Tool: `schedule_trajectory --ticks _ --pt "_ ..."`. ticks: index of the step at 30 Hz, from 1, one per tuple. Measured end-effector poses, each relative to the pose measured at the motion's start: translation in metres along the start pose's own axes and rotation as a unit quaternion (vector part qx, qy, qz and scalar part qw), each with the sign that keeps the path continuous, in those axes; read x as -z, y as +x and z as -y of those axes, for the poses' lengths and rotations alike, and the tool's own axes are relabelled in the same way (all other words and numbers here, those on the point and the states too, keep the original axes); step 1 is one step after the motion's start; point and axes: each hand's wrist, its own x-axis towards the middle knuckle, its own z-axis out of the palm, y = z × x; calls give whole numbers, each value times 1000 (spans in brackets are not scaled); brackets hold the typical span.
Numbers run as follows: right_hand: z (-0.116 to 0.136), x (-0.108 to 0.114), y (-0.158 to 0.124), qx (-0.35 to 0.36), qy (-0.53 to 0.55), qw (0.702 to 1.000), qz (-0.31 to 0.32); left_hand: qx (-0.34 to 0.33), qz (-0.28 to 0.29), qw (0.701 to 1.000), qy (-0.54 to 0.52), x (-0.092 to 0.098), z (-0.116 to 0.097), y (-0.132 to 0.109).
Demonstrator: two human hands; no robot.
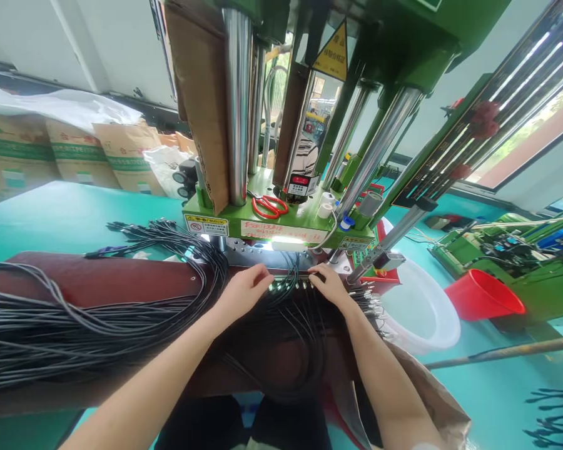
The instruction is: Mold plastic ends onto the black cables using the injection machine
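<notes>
My left hand (248,286) is at the left end of a row of metal connector ends, at the front of a green press. Its fingers are curled and pressed together, and what they pinch is hidden. At the right end of the same row, my right hand (328,284) has its thumb and fingers drawn together; what lies between them cannot be made out. Thin black cables (288,281) run from the row between my hands and hang in loops toward my lap. Behind them is the press's metal lower plate (258,256), lit by a lamp.
A thick bundle of black cables (98,328) covers the brown table (136,275) at left. Red-handled scissors (269,206) lie on the press ledge. More cable ends (373,306), a white tub (443,319) and a red bucket (483,297) are at right.
</notes>
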Motion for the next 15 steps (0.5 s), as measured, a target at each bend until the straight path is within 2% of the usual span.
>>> schedule_trajectory --ticks 4,6,11,15 --pt "-4 -2 0 1 8 1000 -7 -32 -13 981 189 -11 4 27" --pt "-5 -2 0 3 14 1000 -8 -22 -10 970 241 -15 11 33" --pt "-8 -2 0 -1 26 1000 -6 19 38 968 247 -20 24 32" --pt "-7 -3 1 2 14 1000 2 12 38 972 233 -19 24 28"
